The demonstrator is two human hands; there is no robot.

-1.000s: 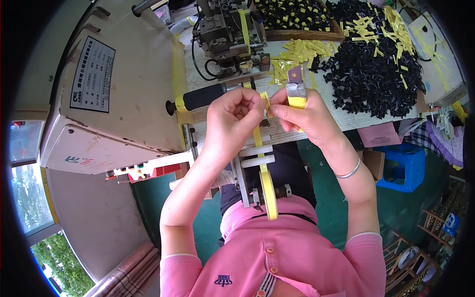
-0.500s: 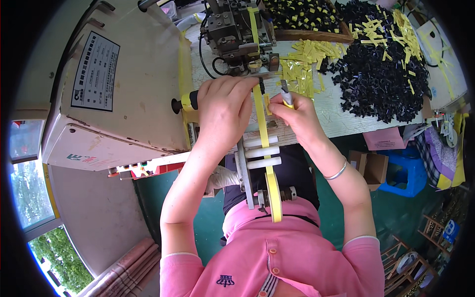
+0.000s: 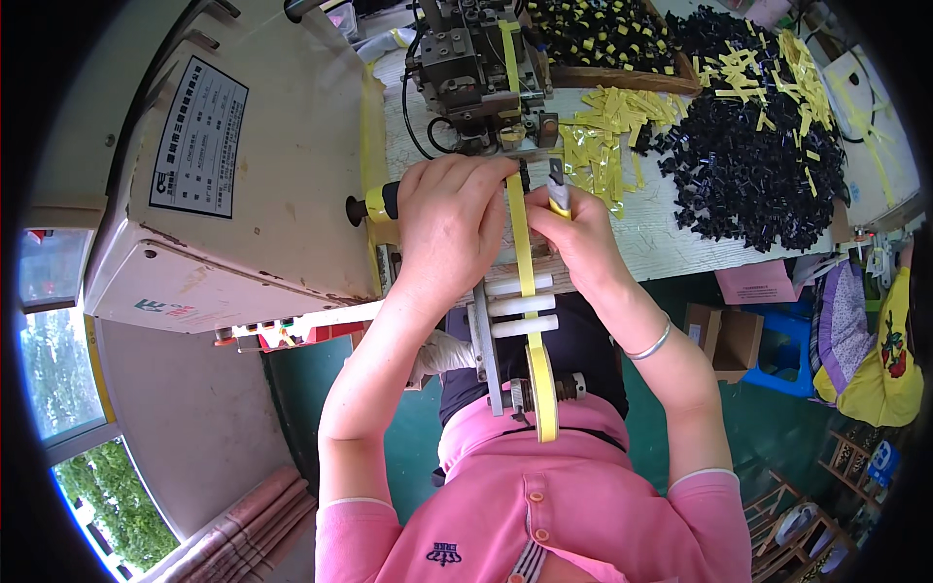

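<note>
My left hand [image 3: 452, 214] is closed, its fingertips meeting beside a yellow ribbon strip [image 3: 519, 228] at the table's front edge. A small black piece [image 3: 525, 175] shows just right of those fingertips; whether they grip it is hidden. In my right hand [image 3: 581, 238] is a small knife [image 3: 558, 192] with a short dark blade, grey wrapping and a yellow handle, blade pointing away from me. The right thumb and fingertips come close to the ribbon's right side. From a roll [image 3: 544, 398] near my waist, the ribbon runs over white rollers [image 3: 523, 304] toward my hands.
A metal machine [image 3: 466, 73] stands beyond my hands, with a large beige cabinet [image 3: 262, 146] at left. Yellow strips [image 3: 607, 126] and a heap of black pieces [image 3: 758, 175] lie to the right. A wooden-edged tray [image 3: 622, 78] holds black and yellow pieces at the back.
My right hand has moved slightly left, closer to the ribbon. The yellow piece at its fingertips no longer shows. The whole view has shifted a little; my left hand keeps its closed pose.
</note>
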